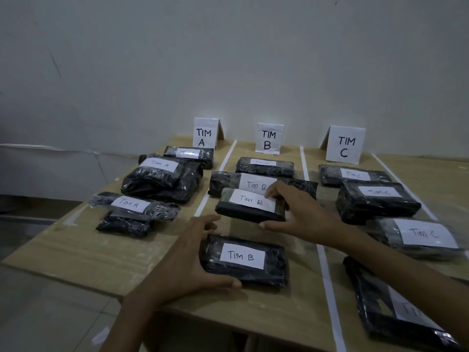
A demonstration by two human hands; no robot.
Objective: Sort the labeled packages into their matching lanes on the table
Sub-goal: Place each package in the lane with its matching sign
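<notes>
Wood counter (76,252), lane B (300,262): left hand (187,260) clasps near package (243,260), right hand (302,214) fingers (272,191) grip middle package (250,208); next, likely straighten, release.

Brightness: dim and flat, with a cool grey cast over the wall (228,59).
Shadows: soft and faint on the tabletop (76,252), close under the packages (375,201).
Glare: small highlights on their plastic wrap.
Focus: the middle labels are readable; the lower right package (396,308) is blurred.
Distortion: the white tape lines (327,275) spread toward the edges.
</notes>
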